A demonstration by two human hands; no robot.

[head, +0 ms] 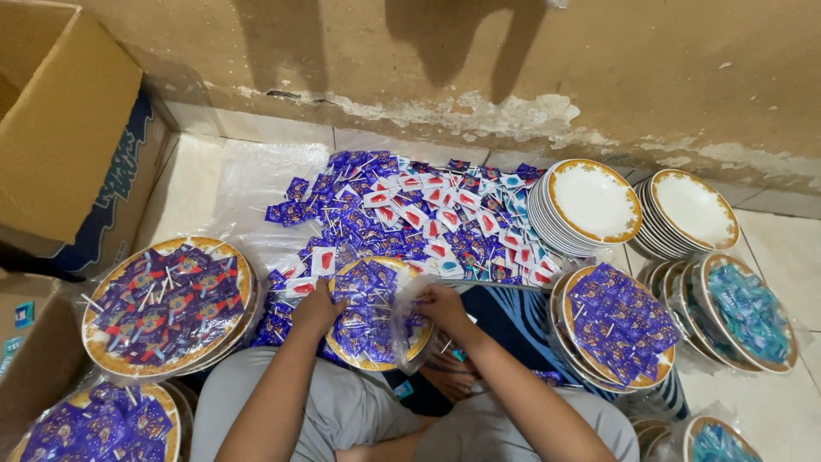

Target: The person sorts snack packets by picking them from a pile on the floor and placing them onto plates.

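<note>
- The person sits on the tiled floor (pixel 774 389) with a gold-rimmed plate (pixel 374 315) of purple lollipop packets balanced over the lap, close enough for both hands to reach it without stretching.
- The left hand (pixel 318 306) lies on the plate's left edge, fingers curled down among the packets; it looks pressed onto them, but whether it pinches one I cannot tell.
- The right hand (pixel 442 306) is closed on a crumpled sheet of clear plastic wrap (pixel 405 325), which drapes over the plate's right side, seemingly drawn across the sweets.
- A loose heap of packets (pixel 410 218), purple mixed with white-and-red ones, lies spread on plastic sheeting straight ahead, within arm's reach of the lap.
- Filled plates sit to either side: a wrapped one of purple packets (pixel 168 305) on the left, another stack topped with purple packets (pixel 616 325) on the right, and a plate of turquoise packets (pixel 748 312) further right.
- Two stacks of empty white plates (pixel 590 205) stand near the wall (pixel 513 60), handy beside the heap.
- A cardboard box (pixel 64 128) stands open at the left, its contents out of sight.
- Hard to make out: the sticks and prints on the packets blur together; the plates at the bottom corners are cut off by the frame.
- The person's legs hide the plate's near edge and whatever lies under it; a striped blue cloth (pixel 513 316) shows partly beneath the right forearm.
</note>
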